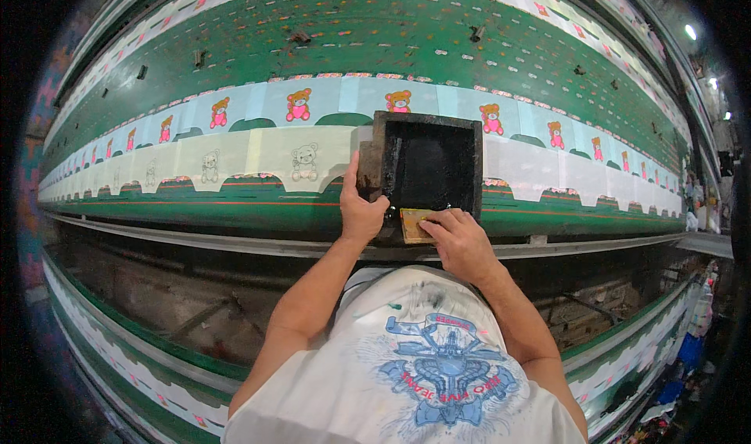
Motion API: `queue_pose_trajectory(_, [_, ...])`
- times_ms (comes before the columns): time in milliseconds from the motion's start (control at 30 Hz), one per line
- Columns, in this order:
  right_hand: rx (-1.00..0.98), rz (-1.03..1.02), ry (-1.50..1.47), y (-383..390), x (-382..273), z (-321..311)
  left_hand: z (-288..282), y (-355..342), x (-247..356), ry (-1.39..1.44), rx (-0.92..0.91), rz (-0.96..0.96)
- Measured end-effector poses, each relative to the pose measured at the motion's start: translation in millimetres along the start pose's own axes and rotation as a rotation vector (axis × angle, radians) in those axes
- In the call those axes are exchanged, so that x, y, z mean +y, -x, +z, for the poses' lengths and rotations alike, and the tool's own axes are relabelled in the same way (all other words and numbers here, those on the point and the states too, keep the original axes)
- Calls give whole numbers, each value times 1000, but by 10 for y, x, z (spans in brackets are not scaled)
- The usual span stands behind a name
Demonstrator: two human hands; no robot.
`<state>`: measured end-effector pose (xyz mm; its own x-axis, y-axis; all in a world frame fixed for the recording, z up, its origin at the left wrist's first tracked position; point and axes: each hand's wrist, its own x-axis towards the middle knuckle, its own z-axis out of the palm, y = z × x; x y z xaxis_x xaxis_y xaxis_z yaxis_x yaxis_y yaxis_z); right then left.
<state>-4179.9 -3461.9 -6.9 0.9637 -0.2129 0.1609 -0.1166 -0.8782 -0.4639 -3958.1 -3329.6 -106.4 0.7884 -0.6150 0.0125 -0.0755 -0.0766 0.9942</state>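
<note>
Steadying printing screen [432, 162] with half-open left hand [363, 209]; right hand [460, 240] pinches wooden squeegee [415, 230], better pressed evenly.

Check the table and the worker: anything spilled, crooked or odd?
Yes, stray marks. Dark smudges sit on the belly of the white shirt, standing out on the pale cloth, possibly ink. Colored specks dot the green table behind the row of teddy bears, perhaps leftover paint.
</note>
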Motion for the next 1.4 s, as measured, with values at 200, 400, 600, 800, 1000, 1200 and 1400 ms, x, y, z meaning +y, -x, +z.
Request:
queue_pose_trajectory(200, [-258, 89, 8, -258, 136, -236, -15, -37, -13, -36, -3, 9])
queue_pose_trajectory(400, [-188, 74, 26, -882, 712, -353, -47, 3, 57, -72, -32, -60])
queue_pose_trajectory(600, [50, 195, 9, -1313, 1053, -204, -90, -16, 34, -85, -52, -4])
queue_pose_trajectory(800, [26, 117, 37, -904, 671, -62, -54, -9, -29, -36, -41, -13])
queue_pose_trajectory(1000, [-9, 103, 43, -313, 81, 59, -10, -8, -38, -172, -9, 6])
queue_pose_trajectory(1200, [-142, 135, -3, -72, -151, -4, 1, -22, -2, -210, 10, 7])
queue_pose_trajectory(1400, [-102, 75, -438, 286, -35, -1744, 337, 153, 105, -177, 35, 160])
